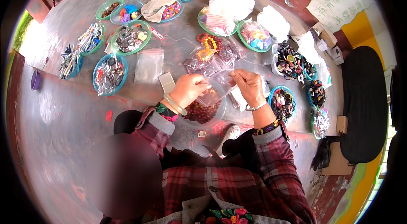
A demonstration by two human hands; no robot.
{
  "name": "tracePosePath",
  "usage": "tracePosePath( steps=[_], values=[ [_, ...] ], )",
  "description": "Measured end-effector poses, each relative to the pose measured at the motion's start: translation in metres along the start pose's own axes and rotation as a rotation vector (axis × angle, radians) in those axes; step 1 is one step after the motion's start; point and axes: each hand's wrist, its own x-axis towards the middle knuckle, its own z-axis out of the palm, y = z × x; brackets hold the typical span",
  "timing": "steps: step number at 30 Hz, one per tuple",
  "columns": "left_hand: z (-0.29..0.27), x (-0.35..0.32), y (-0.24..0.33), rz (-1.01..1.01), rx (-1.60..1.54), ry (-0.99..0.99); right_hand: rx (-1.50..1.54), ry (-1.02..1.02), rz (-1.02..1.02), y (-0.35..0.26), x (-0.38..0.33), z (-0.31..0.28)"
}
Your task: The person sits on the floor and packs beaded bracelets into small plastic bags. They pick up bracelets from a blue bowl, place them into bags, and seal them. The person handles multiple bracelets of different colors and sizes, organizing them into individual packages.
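Observation:
A small clear plastic bag (210,95) is stretched between my two hands. My left hand (189,89) is closed, thumb and fingers pinching one side of it. The fingers of my right hand (250,87) are closed on its other upper corner. Right below the bag is a clear round bowl (221,116) with dark red beads (202,113) in it. Beyond my hands lies a heap of clear bags, with red bead strings (204,38) and a yellow bead string (210,42). A flat clear bag stack (149,65) and a small pale box (167,82) lie left of my left hand.
A blue basket of metallic items (111,73) and a green basket (131,37) stand at the left. On the right are a blue basket of dark hair ties (282,104) and a pile of black bands (290,61). White plastic sacks (231,1) stand at the back.

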Motion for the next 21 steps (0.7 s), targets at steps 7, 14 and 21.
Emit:
tracePosePath(
  steps=[7,14,21],
  values=[
    [-0.003,0.003,-0.005,-0.064,-0.293,0.083,-0.292,0.258,-0.302,0.012,0.016,-0.023],
    [0.008,0.008,-0.011,-0.006,-0.915,0.184,0.013,0.335,-0.007,0.013,0.011,-0.013],
    [0.02,0.01,-0.016,-0.009,-1.029,0.131,0.208,0.451,-0.001,0.011,0.012,-0.004]
  ],
)
